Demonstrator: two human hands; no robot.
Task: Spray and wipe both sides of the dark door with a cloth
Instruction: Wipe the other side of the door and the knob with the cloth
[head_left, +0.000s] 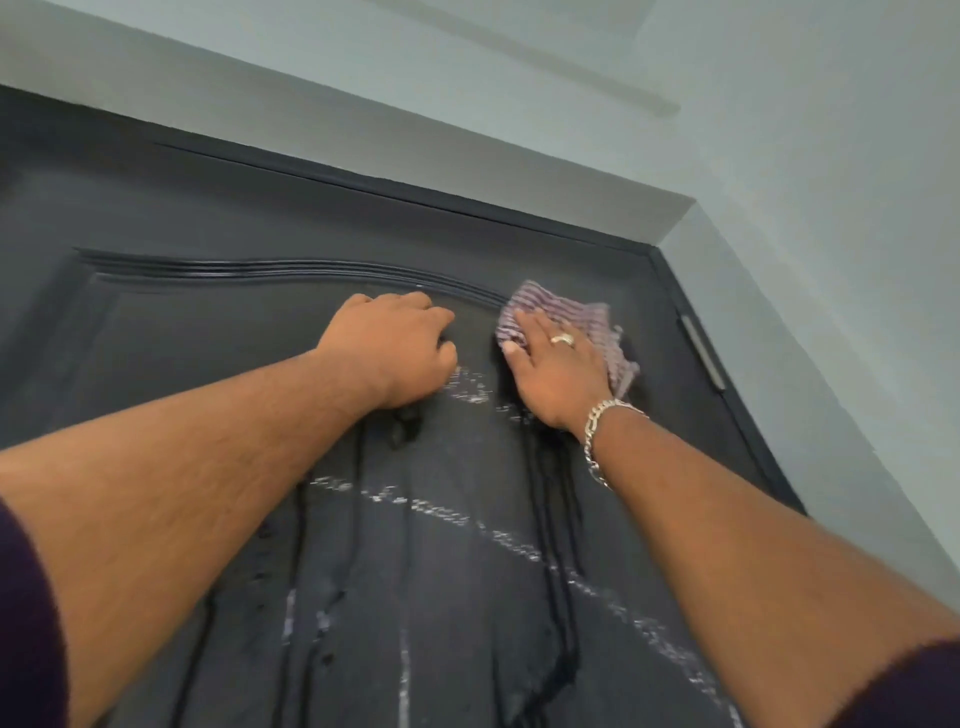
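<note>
Dark door: matt, finely textured surface with wet streaks and pale foamy smears; glossy moulded ridges toward 12 o'clock. Cloth: soft striped woven fabric. Hinge, at 3 o'clock: brushed metal.

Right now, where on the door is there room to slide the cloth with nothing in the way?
The door is bare left of the left hand, under the curved molding. There is more room between both forearms, where drips run. It is crowded near the top: the right hand presses the cloth beside the left hand.
</note>
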